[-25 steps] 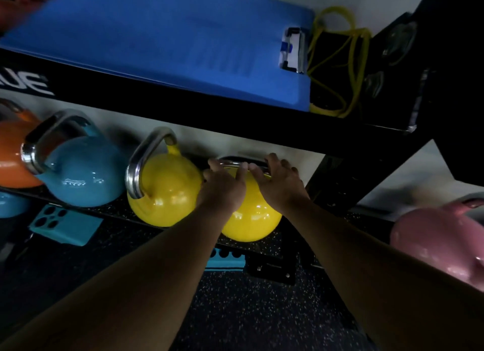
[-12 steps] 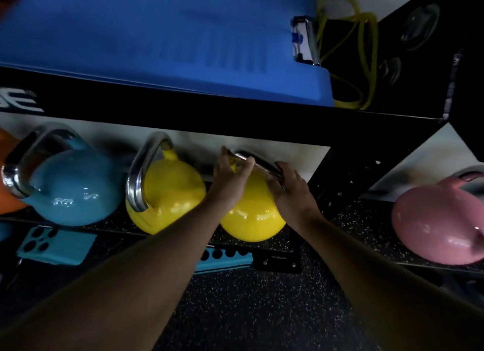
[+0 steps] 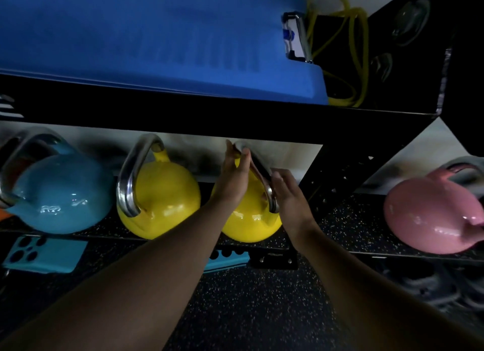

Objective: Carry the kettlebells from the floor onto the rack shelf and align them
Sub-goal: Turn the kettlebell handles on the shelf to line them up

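Alignment work is under way on the right-hand yellow kettlebell, which sits on the lower rack shelf just beside a second yellow kettlebell. Left hand presses flat, fingers extended, against the left face of the steel handle; right hand rests loosely spread on the handle's right leg. Neither hand is clenched: the contact reads as a nudge to turn the handle, judged to be matching the angle of the neighbouring bell's handle.

A teal kettlebell stands further left, with an orange one barely visible at the frame edge. A pink kettlebell sits well apart on the adjoining shelf section to the right.

The shelf and the floor are speckled black rubber. The upper shelf carries a blue mat, a clipboard and a yellow resistance band. Lighting is dim; teal blocks lie beneath the shelf.
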Available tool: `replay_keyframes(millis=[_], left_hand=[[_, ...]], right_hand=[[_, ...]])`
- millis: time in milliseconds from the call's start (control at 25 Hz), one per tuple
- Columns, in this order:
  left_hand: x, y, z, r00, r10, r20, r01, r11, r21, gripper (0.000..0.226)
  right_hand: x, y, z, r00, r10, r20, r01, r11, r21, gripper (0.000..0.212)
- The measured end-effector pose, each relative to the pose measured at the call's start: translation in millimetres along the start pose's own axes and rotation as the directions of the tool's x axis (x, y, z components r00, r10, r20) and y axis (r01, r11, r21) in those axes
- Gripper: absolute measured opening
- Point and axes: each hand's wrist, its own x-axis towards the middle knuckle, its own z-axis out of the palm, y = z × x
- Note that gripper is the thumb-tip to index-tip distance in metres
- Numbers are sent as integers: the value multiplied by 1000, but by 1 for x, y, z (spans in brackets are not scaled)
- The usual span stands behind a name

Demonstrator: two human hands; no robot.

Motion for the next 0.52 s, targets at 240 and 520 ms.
replay_keyframes(millis=[240,520], left_hand=[[4,1,3,1000,17,-16,-17,999,-30,53],[12,6,7,999,16,48,-16,1000,-1,48]], right_hand=[[-4,2,22,999,36,-7,-35,988,149,41],[-14,9,38,1000,21,16,-25,962,273,44]])
